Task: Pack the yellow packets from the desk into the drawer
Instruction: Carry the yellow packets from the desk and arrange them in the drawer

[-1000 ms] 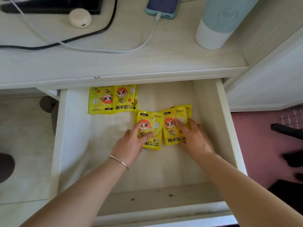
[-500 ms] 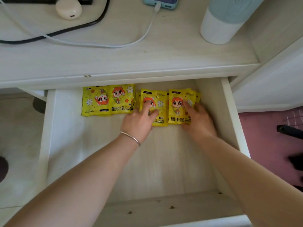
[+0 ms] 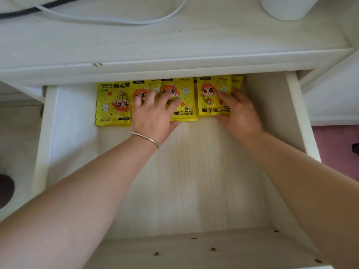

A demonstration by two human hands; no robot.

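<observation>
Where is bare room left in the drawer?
Bare drawer floor from the yellow packets' near edges to the front wall, plus a strip left of the upside-down packet. Crowded at the back, under the left hand and right hand.

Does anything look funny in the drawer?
Yes. The leftmost packet lies upside down, its writing flipped. The middle packet under the left hand and the right packet under the right hand read the right way up.

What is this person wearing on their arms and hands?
Both arms are bare, with no sleeves in view. The left hand has a thin silver bangle at the wrist. The right hand wears no bracelet, and no gloves or rings show on either.
</observation>
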